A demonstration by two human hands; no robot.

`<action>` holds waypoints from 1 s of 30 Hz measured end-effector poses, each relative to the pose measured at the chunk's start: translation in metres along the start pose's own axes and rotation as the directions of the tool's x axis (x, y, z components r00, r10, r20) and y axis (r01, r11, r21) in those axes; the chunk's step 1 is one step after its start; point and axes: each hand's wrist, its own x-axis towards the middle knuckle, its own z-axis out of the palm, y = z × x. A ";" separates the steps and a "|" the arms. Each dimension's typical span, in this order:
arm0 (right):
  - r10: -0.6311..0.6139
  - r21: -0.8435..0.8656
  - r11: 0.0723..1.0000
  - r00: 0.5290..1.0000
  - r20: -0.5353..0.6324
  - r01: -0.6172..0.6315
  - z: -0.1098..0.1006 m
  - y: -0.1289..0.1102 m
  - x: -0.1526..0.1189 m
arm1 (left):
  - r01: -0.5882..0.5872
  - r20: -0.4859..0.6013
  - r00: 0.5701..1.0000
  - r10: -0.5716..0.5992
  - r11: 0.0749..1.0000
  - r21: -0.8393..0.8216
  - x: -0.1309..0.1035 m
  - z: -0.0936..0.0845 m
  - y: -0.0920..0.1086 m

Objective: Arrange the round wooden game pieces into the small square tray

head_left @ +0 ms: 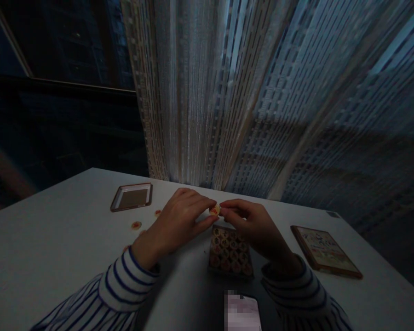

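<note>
Between my two hands, above the white table, is a round xiangqi piece [214,210] with a red character on its face. My left hand [179,220] pinches it between thumb and fingers. From the other side, the closed fingertips of my right hand [253,223] grip its right edge. Below them stands a box [230,275] filled with rows of similar round pieces; my right hand hides its upper right corner. Loose pieces lie left of my left hand, among them a red-marked piece [136,225] and another [158,213]; others are partly behind my wrist.
A shallow open tray or lid [134,198] lies at the back left of the table. To the right is a flat case [326,250] with a printed cover. A phone [243,315] lies at the near edge. Curtains [207,115] hang behind the table.
</note>
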 end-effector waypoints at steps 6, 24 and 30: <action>0.027 0.091 0.995 1.000 0.002 -0.027 0.001 -0.001 0.000 | -0.003 -0.022 1.000 0.003 1.000 0.015 0.000 0.004 0.005; -0.067 -0.094 0.993 0.997 0.031 0.070 -0.009 0.003 0.000 | 0.559 0.338 0.824 -0.455 0.549 -0.621 0.006 0.011 0.004; -0.097 -0.099 0.990 0.994 0.045 0.101 -0.011 0.003 0.000 | 0.627 0.396 0.764 -0.509 0.441 -0.643 0.006 0.013 0.004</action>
